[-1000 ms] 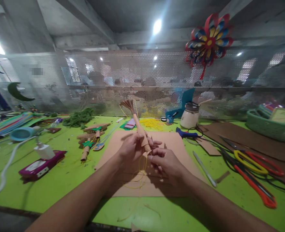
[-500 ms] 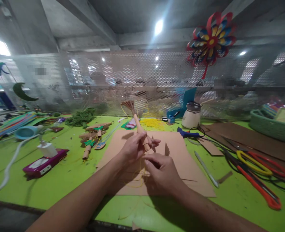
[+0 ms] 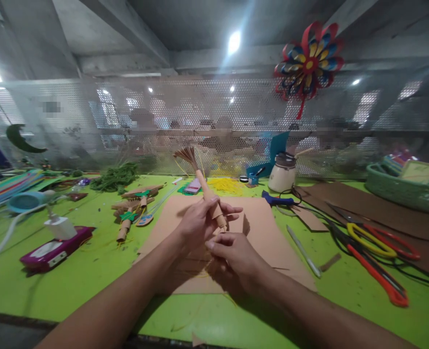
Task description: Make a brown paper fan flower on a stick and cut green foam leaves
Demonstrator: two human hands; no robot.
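Note:
My left hand (image 3: 196, 220) is wrapped round a rolled brown paper tube (image 3: 201, 182), whose fringed top spreads out at the far end. The tube tilts up and to the left. At its lower end my right hand (image 3: 241, 257) pinches with thumb and forefinger; a thin yellow string (image 3: 204, 269) trails below the fingers, its gripped part hidden. Under both hands lies a brown paper sheet (image 3: 261, 218). To the left, similar paper rolls with green star shapes (image 3: 126, 225) rest on the green table (image 3: 101, 291).
A purple power strip (image 3: 54, 249) with a white plug lies left. On the right are a blue glue gun (image 3: 279, 199), a grey pen (image 3: 303, 251), scissors (image 3: 372, 240), a red-handled cutter (image 3: 379, 276) and a green basket (image 3: 403, 189). A cream jug (image 3: 282, 174) stands behind.
My right hand has shifted slightly left at the tube's lower end, and less of the yellow string loop shows. The whole view has moved a little, so the table things sit further left.

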